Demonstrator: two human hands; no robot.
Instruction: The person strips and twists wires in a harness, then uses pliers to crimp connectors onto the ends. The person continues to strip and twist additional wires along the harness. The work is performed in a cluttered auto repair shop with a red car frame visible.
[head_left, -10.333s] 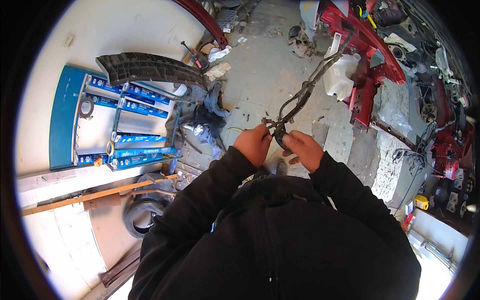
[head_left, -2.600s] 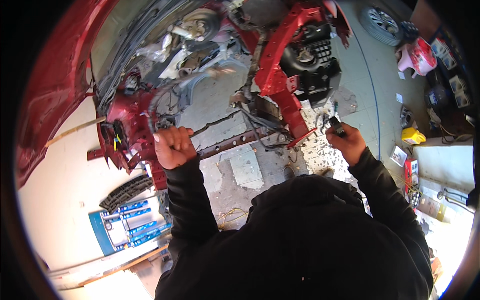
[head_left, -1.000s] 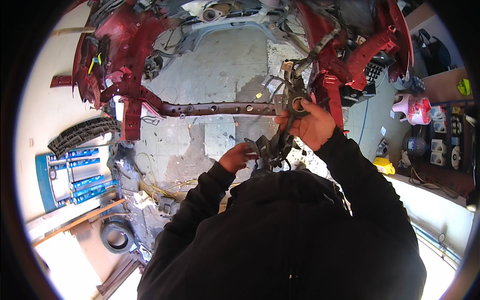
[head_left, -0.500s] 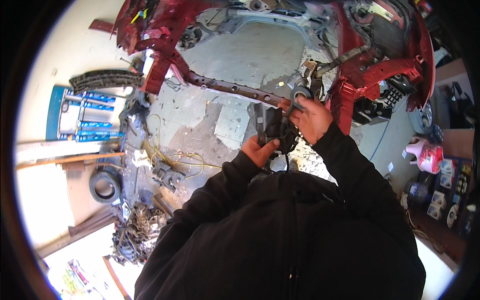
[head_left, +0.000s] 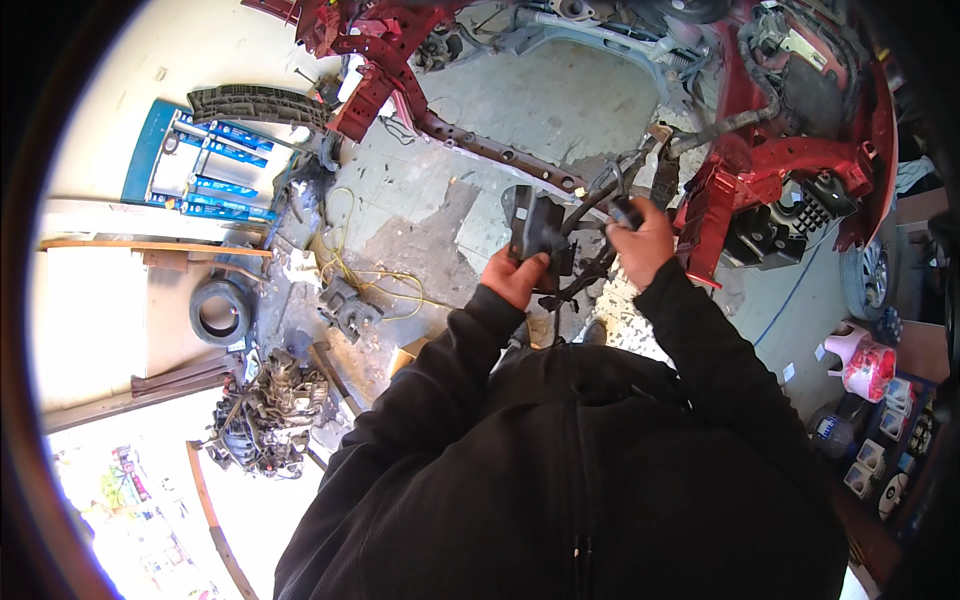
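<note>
My left hand [head_left: 513,277] grips a flat, black plastic housing [head_left: 537,222], thumb across its near face. Dark cables of a wiring harness [head_left: 578,288] run from beside the housing, hanging below and between my hands. Closed around a roll of black tape [head_left: 625,212] is my right hand [head_left: 645,245], to the right of the housing. A dark wrapped cable stretches up from the harness toward the red car body [head_left: 712,215] ahead. The fingertips of my right hand are partly hidden behind the roll.
A rusty crossbar [head_left: 490,150] spans the car's front. On the left are a tyre [head_left: 220,312], an engine [head_left: 265,415], a yellow cord [head_left: 385,275] and a blue rack [head_left: 150,150]. A wheel [head_left: 868,280] and a pink container [head_left: 865,365] stand at right.
My right hand has turned over and lowered slightly with the tape roll, its fingers now closed round it. The view has shifted, so the surroundings sit farther right.
</note>
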